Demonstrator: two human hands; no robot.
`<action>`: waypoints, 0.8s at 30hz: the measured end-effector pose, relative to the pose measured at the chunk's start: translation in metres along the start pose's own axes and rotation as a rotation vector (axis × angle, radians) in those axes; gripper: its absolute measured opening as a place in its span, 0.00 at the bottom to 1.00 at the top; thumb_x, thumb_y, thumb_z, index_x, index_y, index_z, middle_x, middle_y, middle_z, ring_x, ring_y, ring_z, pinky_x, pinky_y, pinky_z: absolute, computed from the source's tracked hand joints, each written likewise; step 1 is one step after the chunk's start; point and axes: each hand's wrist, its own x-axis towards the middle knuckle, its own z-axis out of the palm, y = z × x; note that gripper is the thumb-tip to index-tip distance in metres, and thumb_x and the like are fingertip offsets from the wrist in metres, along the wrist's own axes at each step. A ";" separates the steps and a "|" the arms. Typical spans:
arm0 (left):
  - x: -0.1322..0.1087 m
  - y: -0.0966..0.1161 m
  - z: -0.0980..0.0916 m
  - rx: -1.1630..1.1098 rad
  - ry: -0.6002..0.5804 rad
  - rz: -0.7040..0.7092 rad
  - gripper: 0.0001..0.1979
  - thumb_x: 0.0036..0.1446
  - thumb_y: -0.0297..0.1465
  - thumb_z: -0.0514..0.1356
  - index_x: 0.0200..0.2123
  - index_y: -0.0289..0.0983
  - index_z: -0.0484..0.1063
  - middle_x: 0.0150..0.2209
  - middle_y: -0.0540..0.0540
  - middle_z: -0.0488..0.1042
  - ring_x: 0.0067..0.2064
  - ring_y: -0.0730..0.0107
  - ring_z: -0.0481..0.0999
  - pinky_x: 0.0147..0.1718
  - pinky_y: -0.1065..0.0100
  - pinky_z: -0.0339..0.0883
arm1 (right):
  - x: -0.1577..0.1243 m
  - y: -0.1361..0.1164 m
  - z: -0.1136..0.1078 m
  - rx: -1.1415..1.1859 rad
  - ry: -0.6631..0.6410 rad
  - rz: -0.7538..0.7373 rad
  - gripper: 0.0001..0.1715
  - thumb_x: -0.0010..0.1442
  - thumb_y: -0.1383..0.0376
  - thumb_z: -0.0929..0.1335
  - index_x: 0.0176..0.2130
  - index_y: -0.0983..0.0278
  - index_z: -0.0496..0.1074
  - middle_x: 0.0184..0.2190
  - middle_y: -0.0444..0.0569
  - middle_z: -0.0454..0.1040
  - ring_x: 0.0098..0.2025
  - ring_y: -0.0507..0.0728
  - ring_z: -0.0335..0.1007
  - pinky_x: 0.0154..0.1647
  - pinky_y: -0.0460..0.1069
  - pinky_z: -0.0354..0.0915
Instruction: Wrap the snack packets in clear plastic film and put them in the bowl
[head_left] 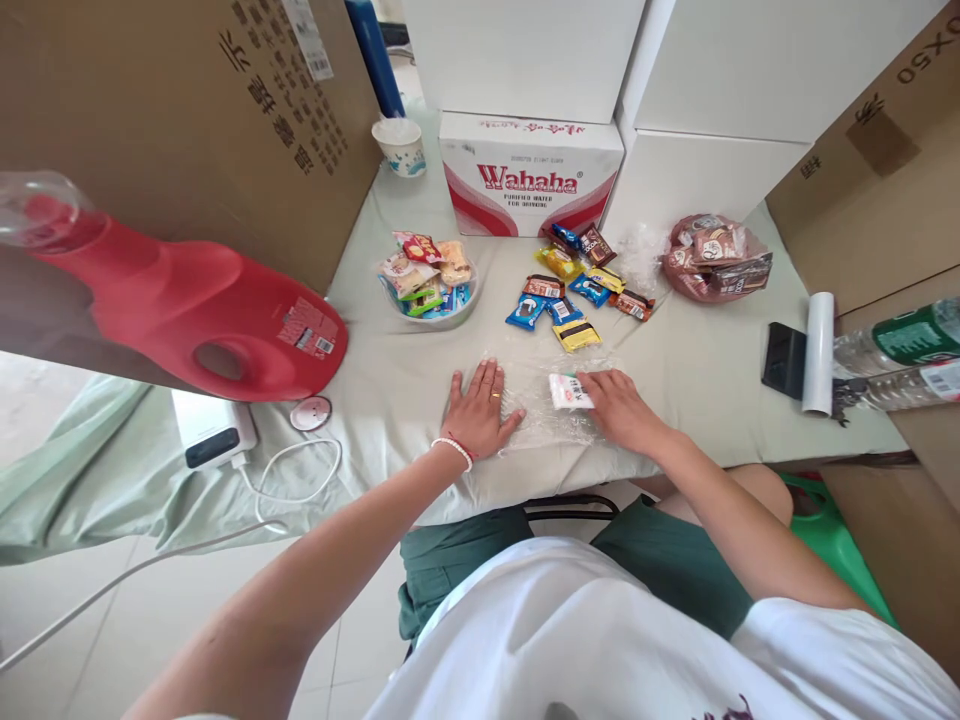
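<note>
My left hand (478, 407) lies flat with spread fingers at the left edge of a clear plastic sheet (529, 415) on the cloth-covered table. On the sheet's right side, my right hand (616, 403) has its fingers closed on a small white packet (568, 391) with dark and red print. Just beyond the hands is a loose group of wrapped snacks (576, 335) in blue, yellow and brown. A clear bowl (439, 322) filled with packaged snacks stands behind my left hand.
A red detergent bottle (195, 310) and a white power bank (214, 428) with a cable are at left. A Wahaha carton (532, 180) and a paper cup (401, 148) stand behind. At right are a brown snack bag (716, 258), a plastic roll (818, 352) and plastic bottles (907, 335).
</note>
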 end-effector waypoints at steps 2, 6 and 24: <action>0.000 0.000 0.000 -0.005 0.000 0.004 0.43 0.71 0.52 0.45 0.76 0.27 0.50 0.78 0.30 0.45 0.79 0.45 0.46 0.73 0.32 0.34 | 0.002 0.007 -0.015 0.076 0.032 0.054 0.34 0.73 0.62 0.60 0.74 0.69 0.56 0.62 0.66 0.68 0.59 0.69 0.62 0.60 0.63 0.63; 0.000 -0.001 0.002 0.004 0.005 0.004 0.43 0.71 0.52 0.45 0.76 0.26 0.50 0.78 0.30 0.45 0.79 0.45 0.46 0.73 0.32 0.35 | 0.021 -0.005 -0.041 0.102 0.052 0.039 0.35 0.73 0.61 0.60 0.74 0.69 0.55 0.64 0.65 0.66 0.61 0.70 0.60 0.61 0.63 0.62; -0.001 -0.001 0.006 -0.050 0.061 0.005 0.42 0.69 0.48 0.49 0.76 0.26 0.48 0.77 0.27 0.46 0.78 0.41 0.48 0.73 0.31 0.33 | 0.033 -0.060 0.023 -0.048 -0.028 0.067 0.33 0.73 0.69 0.56 0.74 0.67 0.57 0.68 0.66 0.66 0.68 0.70 0.57 0.73 0.73 0.46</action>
